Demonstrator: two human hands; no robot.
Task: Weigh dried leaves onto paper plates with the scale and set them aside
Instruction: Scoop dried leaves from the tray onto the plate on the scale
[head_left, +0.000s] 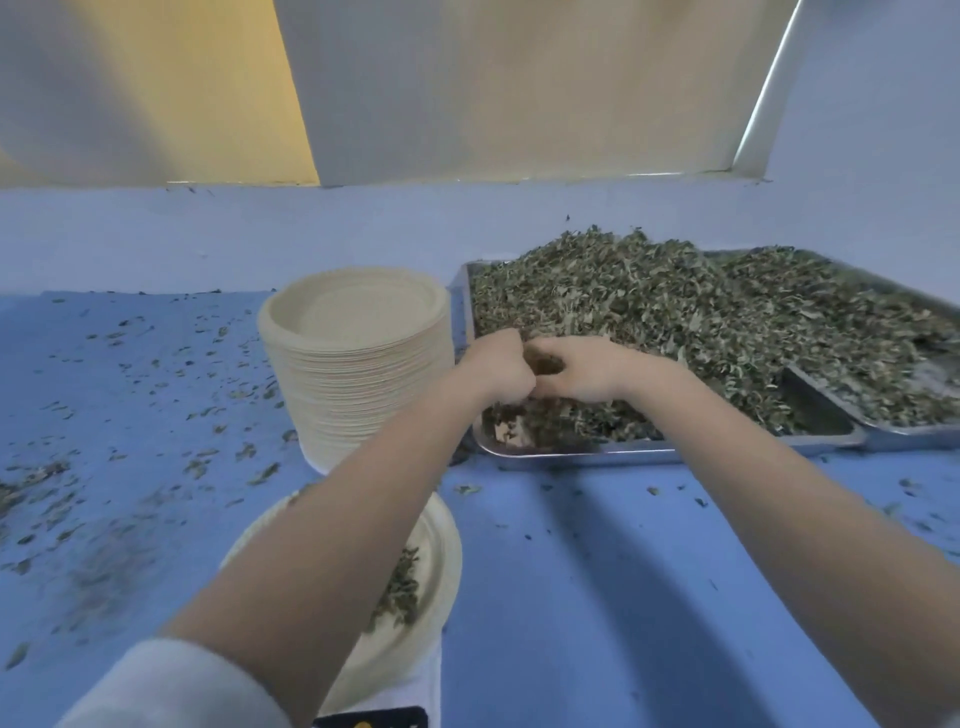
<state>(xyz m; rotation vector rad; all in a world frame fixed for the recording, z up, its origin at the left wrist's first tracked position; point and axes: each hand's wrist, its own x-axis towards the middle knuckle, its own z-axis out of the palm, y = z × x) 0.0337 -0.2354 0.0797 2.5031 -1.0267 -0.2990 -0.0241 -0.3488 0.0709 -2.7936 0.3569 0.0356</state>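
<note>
left hand (497, 371): curled, clutching dried leaves (649, 322); right hand (587, 371): curled, gripping leaves | heaped in steel tray (571, 457) | plate stack (356, 332) left of tray; nearer paper plate (436, 561) holding leaves, under left forearm

I'm at a plain processing workroom bench: blue tabletop (597, 571) littered with leaf scraps, bulk dried leaves heaped in steel trays (571, 457), a tall stack of paper plates (358, 358) just left of them.
</note>
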